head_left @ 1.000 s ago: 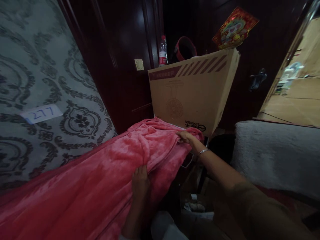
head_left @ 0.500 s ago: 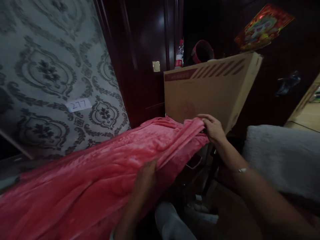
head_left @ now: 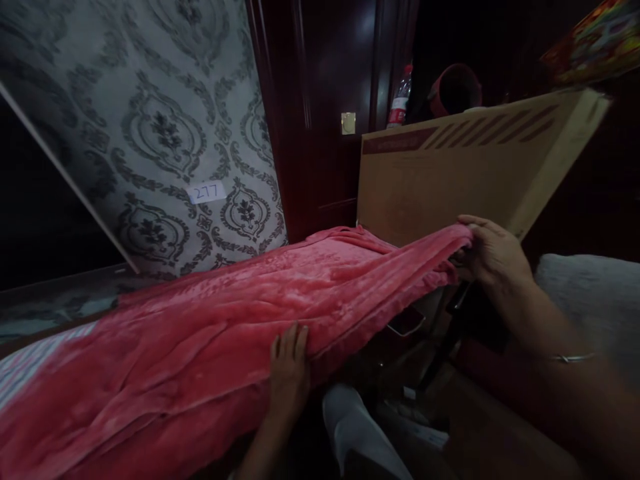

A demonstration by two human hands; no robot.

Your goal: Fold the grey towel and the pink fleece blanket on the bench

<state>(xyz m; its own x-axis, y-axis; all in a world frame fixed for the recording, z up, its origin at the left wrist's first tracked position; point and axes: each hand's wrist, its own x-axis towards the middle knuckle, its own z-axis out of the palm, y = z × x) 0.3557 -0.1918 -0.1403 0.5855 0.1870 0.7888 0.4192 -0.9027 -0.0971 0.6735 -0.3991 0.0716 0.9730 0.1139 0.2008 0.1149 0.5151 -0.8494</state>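
Note:
A pink plush blanket (head_left: 240, 313) is spread lengthwise in front of me, its surface wrinkled. My right hand (head_left: 493, 250) grips the far right corner, fingers closed round the fabric, and holds it raised and stretched to the right. Resting on the near edge of the blanket, my left hand (head_left: 290, 363) has its fingers extended over the cloth; its thumb is hidden. The blanket's near side hangs down below my left hand.
A large cardboard box (head_left: 440, 173) stands behind the blanket, with a plastic bottle (head_left: 400, 100) and a round red item (head_left: 455, 90) beyond its top. Grey upholstery (head_left: 590, 300) is at right. Striped fabric (head_left: 50, 353) shows at left. A label (head_left: 207, 192) is on the patterned wall.
My right hand has pulled the blanket corner further right. My left hand has gone from bent at the edge to lying on top with fingers extended. The view has shifted left.

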